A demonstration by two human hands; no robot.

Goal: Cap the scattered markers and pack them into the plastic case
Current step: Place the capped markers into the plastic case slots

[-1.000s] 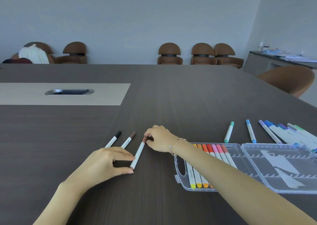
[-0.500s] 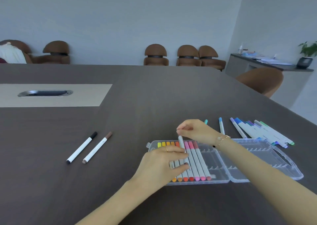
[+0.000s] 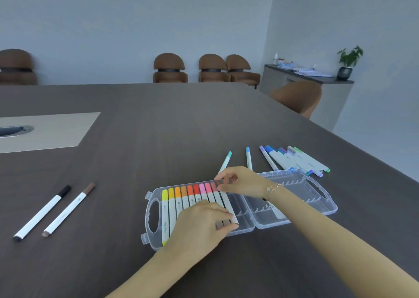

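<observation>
An open clear plastic case (image 3: 151,218) lies flat on the dark table, its left half filled with a row of capped markers from yellow to pink. The newest marker (image 3: 227,201), white-bodied with a reddish-brown cap, lies at the row's right end. My right hand (image 3: 243,180) pinches its far cap end and my left hand (image 3: 204,226) presses its near end into the slot. Left of the case lie a black-capped marker (image 3: 43,211) and a brown-capped marker (image 3: 69,209). Beyond the case are a teal marker (image 3: 225,161), a light blue marker (image 3: 248,158) and a heap of several blue, purple and green markers (image 3: 294,160).
The case's right half (image 3: 317,197) holds no markers. A pale inset panel with a metal cable slot (image 3: 13,130) sits at the far left of the table. Brown chairs (image 3: 297,98) stand around the table, and a sideboard with a plant (image 3: 348,62) is at the right wall.
Both hands lifted the reddish-brown-capped marker from the left group, carried it right to the case and lowered it into the slot beside the pink markers. The view swung right.
</observation>
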